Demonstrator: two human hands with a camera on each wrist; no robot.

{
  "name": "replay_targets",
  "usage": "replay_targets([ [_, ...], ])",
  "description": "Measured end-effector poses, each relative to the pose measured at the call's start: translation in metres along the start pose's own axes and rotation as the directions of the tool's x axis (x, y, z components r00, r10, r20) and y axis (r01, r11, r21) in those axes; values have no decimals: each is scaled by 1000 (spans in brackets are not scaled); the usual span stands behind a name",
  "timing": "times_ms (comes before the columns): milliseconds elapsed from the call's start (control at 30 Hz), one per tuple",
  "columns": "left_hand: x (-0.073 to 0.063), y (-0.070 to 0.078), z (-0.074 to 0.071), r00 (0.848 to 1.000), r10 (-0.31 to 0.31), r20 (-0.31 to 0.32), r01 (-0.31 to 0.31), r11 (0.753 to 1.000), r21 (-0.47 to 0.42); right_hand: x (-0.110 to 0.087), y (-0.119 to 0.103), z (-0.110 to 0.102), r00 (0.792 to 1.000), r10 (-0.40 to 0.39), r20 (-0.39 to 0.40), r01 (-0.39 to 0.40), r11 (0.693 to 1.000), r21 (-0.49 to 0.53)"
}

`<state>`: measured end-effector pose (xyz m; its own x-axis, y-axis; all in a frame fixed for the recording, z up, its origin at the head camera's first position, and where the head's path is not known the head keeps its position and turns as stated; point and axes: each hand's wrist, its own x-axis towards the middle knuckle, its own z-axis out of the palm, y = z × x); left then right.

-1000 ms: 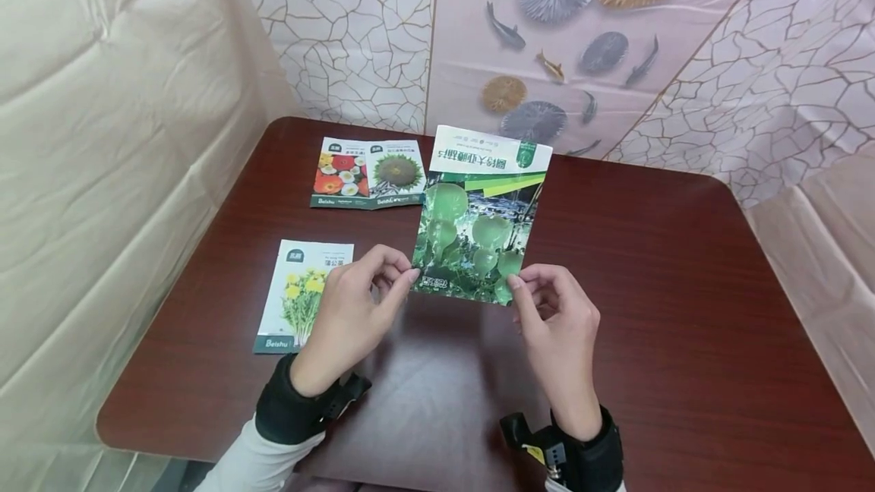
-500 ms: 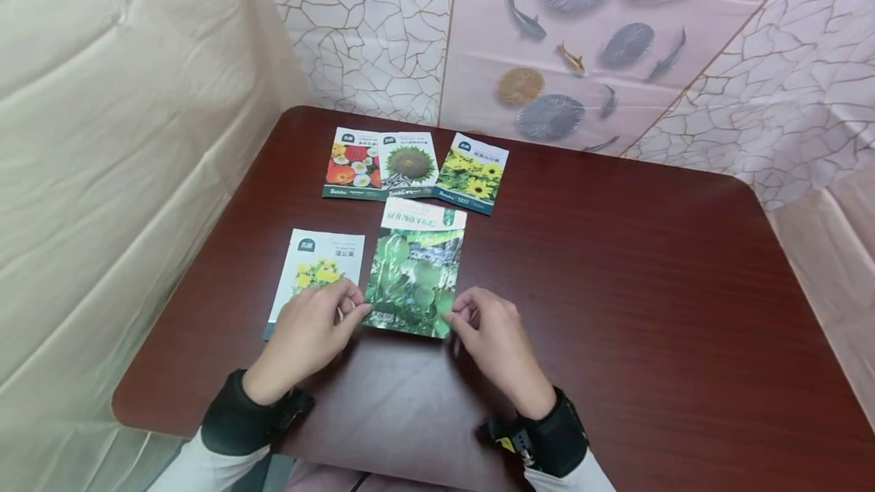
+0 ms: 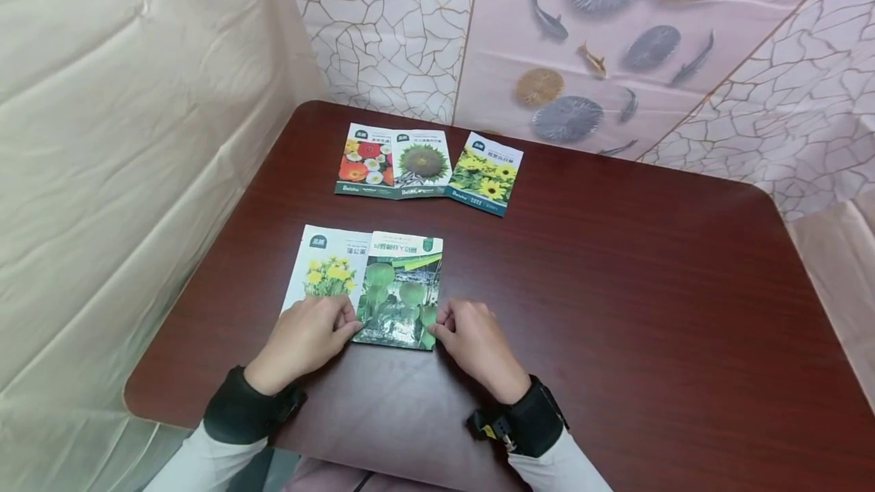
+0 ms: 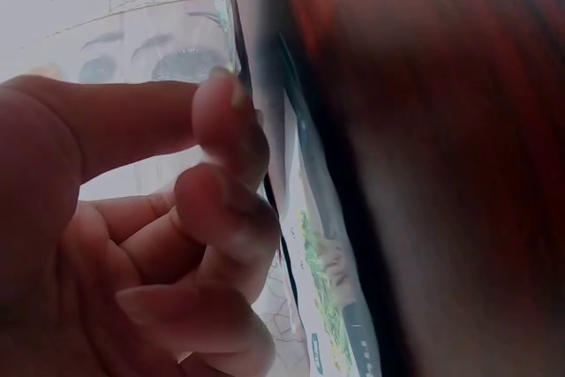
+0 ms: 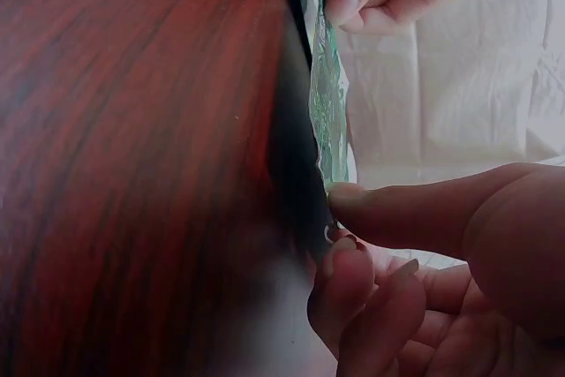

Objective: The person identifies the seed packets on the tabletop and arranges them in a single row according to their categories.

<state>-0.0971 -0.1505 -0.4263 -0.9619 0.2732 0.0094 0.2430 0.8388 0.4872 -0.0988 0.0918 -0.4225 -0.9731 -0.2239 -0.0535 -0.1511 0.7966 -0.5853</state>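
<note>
On the reddish-brown desk (image 3: 649, 287), we see the green packet (image 3: 410, 279) just right of the yellow-flower packet (image 3: 335, 249), near corners pinched between curled fingers (image 5: 340, 287) of left hand (image 3: 307, 336) and right hand (image 3: 481, 344).

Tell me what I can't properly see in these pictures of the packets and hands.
- Head view: the lower part of the near yellow-flower packet, covered by the left hand.
- Head view: the lettering low on the green gourd packet, washed out by glare.
- Head view: the finest print on the sunflower-head packet, too small.
- Head view: the rest of the white sleeves, cut off by the bottom edge.
</note>
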Motion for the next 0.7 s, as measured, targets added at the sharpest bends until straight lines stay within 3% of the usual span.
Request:
replay_targets([
  [267, 3, -1, 3, 999, -20, 48, 20, 1000, -4, 2, 4, 4, 1000, -8, -16, 7, 999, -32],
  [400, 4, -1, -2, 999, -19, 36, 19, 1000, 10, 0, 7, -3, 999, 27, -29, -28, 999, -40],
  [567, 8, 8, -16, 999, 15, -48, -14, 1000, 18, -7, 9, -25, 996, 77, -37, -74, 994, 78],
  [700, 18, 26, -28, 986, 80, -144, -81, 997, 1, -19, 11, -49, 992, 30, -124, -8, 985, 173],
])
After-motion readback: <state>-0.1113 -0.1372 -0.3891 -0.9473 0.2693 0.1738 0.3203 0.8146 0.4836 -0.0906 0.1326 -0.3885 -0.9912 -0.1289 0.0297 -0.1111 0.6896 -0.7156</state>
